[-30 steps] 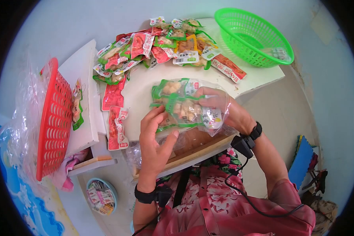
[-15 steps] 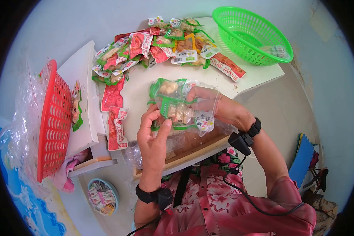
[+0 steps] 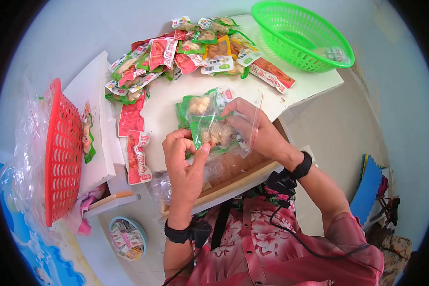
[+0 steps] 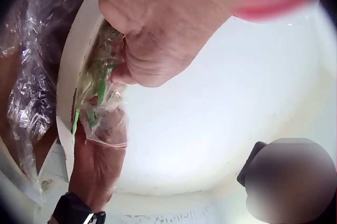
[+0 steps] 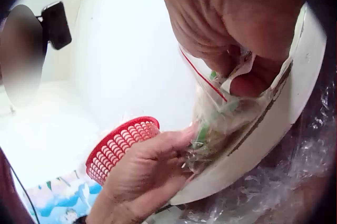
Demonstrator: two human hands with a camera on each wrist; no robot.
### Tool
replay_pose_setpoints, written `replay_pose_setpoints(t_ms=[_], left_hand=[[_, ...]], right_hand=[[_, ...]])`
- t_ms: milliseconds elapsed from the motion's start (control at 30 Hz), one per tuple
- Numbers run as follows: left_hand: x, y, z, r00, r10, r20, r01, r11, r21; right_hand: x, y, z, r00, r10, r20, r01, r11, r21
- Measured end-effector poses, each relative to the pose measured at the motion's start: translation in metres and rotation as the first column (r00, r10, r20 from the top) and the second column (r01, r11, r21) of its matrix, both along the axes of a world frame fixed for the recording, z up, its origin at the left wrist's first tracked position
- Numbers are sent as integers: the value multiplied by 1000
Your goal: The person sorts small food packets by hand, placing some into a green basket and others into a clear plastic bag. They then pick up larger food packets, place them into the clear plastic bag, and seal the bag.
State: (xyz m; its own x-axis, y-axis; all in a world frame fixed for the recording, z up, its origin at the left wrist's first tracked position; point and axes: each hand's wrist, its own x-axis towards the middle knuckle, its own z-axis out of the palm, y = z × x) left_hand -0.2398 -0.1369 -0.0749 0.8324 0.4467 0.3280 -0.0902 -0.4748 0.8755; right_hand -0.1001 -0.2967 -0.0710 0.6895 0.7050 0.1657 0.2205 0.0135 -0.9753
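Clear plastic bag (image 3: 247,146), thin and crinkly, sat between both hands above the front of the white tabletop (image 3: 163,112), near its edge and the pulled-out drawer (image 3: 233,175). Inside: green-edged snack packs (image 3: 215,133), at least two overlapping, pale chunks showing through; exact count couldn't be told. Left hand (image 3: 183,164) gripped the lower left side, thumb in front, fingers partly hidden behind. Right hand (image 3: 262,128) was at the mouth end with film lying over its fingers, seemingly reaching inside; fingertips bent and looked to pinch a pack or the film beside it, which one was hard to tell. Red stripe (image 5: 204,75) ran along the mouth, probably a zip seal.

Handling, judged by eye: bag floppy and near weightless, no stiffness of its own; packs light to moderate, a bit lumpy, firmer at the chunks, with flat bendable borders. Film on film looked slick, so packs would likely slide over each other and the bag would sag if held from one corner only. Not fragile, though a hard tug could stretch or split the thin film. Best hold: thumb and fingers across a pack's green border through the bag, other hand on the mouth rim near the stripe.
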Motion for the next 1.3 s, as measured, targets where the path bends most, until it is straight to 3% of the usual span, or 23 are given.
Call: replay_pose_setpoints(t_ms=[100,200,300,400,500,600,700,800,900,1000,1100,1200,1300], left_hand=[[3,-2,-3,999,22,47,-28,989,144],[4,-7,5,999,43,16,-45,988,150],[3,-4,6,1000,-6,14,6,1000,26],[4,2,0,999,-36,36,39,996,-86],[5,6,-5,999,-23,30,24,1000,-6],[7,3,-4,1000,17,17,-20,988,156],[6,5,-7,999,28,35,-31,994,105],[4,5,-1,999,20,27,-22,996,85],[2,8,-2,999,34,3,-34,999,-12],[0,10,-5,998,38,49,-39,999,20],[-3,7,1,994,20,111,0,984,-179],[-7,11,-2,980,146,135,-112,966,-232],[-8,11,-7,969,192,154,-142,947,-288]], right_hand=[[-2,0,-2,997,-45,58,43,999,26],[0,-2,-2,995,-95,33,95,995,18],[-1,2,-5,990,-139,36,136,988,69],[-2,1,-1,993,-105,-44,105,994,-4],[-2,2,-5,992,-128,19,128,992,6],[-1,5,-15,972,-204,117,190,974,121],[1,-3,-3,994,-106,-19,108,988,114],[1,-16,26,959,18,-283,-43,996,-82],[5,-16,21,973,52,-224,-58,998,-20],[7,-14,25,984,-6,-180,-17,992,-127],[10,-6,11,985,-122,118,135,985,-104],[8,-3,15,991,-127,-46,123,989,-83],[1,-2,19,985,-166,-40,163,983,-85]])
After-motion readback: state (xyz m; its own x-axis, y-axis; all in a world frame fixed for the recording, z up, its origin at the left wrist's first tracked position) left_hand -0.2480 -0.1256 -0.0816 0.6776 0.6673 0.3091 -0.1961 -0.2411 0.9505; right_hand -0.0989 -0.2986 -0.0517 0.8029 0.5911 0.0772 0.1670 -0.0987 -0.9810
